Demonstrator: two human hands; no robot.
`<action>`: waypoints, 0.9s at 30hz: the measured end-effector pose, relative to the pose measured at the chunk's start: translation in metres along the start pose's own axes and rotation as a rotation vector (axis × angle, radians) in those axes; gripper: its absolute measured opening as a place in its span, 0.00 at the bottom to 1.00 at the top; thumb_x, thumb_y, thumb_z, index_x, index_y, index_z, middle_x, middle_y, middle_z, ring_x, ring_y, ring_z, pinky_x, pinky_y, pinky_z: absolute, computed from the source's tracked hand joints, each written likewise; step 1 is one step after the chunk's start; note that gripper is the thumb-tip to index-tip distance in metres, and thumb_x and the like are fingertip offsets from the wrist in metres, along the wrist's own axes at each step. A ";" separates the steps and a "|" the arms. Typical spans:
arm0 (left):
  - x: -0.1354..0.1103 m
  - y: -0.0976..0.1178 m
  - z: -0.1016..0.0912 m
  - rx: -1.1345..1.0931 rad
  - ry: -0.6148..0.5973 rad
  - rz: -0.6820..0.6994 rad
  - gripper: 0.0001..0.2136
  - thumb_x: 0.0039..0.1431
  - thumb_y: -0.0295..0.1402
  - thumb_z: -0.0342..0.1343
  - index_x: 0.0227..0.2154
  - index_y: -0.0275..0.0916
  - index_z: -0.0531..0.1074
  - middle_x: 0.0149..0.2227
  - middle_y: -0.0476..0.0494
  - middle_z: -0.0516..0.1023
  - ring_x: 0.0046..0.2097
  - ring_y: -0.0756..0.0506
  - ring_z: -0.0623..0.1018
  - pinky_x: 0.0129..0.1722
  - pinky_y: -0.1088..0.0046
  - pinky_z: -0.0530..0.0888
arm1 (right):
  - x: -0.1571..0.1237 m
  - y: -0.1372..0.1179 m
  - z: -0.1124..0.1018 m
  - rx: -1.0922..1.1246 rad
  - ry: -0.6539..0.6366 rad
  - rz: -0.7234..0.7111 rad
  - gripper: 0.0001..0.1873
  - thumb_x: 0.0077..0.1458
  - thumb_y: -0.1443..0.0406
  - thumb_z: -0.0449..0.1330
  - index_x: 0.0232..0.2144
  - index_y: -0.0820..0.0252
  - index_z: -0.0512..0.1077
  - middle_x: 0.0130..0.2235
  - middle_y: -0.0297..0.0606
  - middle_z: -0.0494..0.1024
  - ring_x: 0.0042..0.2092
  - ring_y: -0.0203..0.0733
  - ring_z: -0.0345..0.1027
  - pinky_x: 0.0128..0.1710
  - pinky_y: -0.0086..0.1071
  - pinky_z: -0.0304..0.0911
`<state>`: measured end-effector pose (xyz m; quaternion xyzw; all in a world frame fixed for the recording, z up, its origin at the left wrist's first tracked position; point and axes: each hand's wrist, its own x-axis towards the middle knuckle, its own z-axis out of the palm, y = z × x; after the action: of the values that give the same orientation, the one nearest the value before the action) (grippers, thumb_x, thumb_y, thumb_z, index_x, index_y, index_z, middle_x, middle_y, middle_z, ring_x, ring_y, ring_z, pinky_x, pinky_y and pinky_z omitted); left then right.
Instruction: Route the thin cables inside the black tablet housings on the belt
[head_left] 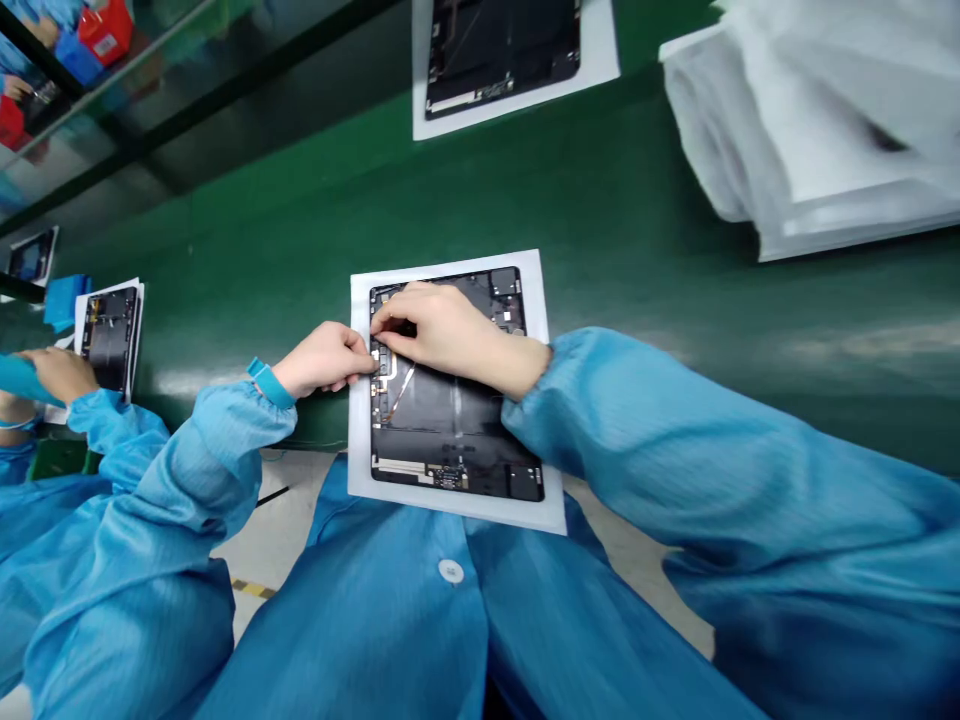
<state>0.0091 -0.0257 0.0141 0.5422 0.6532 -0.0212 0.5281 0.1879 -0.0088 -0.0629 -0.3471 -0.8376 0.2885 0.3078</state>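
Note:
An opened tablet housing (457,410), black inside with small boards and a thin flex cable, lies on a white foam sheet (551,510) at the near edge of the bench. My right hand (442,325) reaches across it, thumb and fingertips pinched together at its upper left edge. My left hand (326,358), a blue band round its wrist, is closed too, thumb and fingertip touching the housing's left edge just below my right fingertips. Whatever either pinch holds is too small or hidden to make out.
Beyond, on the green bench (300,240), another opened tablet housing (502,45) rests on a white sheet. White foam sheets (817,130) are piled at the far right. On the left, a co-worker's hand (66,373) is beside another tablet housing (111,335). A blue bin (64,300) stands behind.

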 end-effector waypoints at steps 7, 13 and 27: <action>0.006 0.003 -0.006 -0.067 0.045 0.004 0.15 0.58 0.22 0.62 0.18 0.35 0.68 0.15 0.53 0.68 0.14 0.58 0.62 0.14 0.78 0.53 | 0.007 0.003 0.004 0.046 0.031 0.063 0.10 0.57 0.71 0.59 0.37 0.59 0.81 0.36 0.41 0.83 0.39 0.45 0.73 0.43 0.36 0.64; 0.016 -0.004 -0.009 -0.109 0.095 0.053 0.14 0.57 0.21 0.64 0.18 0.35 0.68 0.15 0.54 0.68 0.15 0.58 0.62 0.16 0.78 0.53 | 0.010 0.001 0.002 0.073 0.015 0.076 0.10 0.57 0.72 0.59 0.37 0.61 0.80 0.37 0.42 0.82 0.37 0.43 0.72 0.41 0.34 0.63; 0.013 -0.005 -0.003 0.318 0.340 0.291 0.07 0.55 0.29 0.64 0.24 0.37 0.73 0.22 0.53 0.74 0.25 0.52 0.71 0.30 0.74 0.64 | -0.011 -0.005 -0.019 -0.320 -0.124 -0.144 0.15 0.65 0.70 0.54 0.36 0.63 0.82 0.38 0.47 0.80 0.40 0.46 0.69 0.45 0.39 0.63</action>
<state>0.0050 -0.0173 0.0032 0.7022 0.6363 0.0441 0.3164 0.2060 -0.0147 -0.0504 -0.3123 -0.9129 0.1495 0.2162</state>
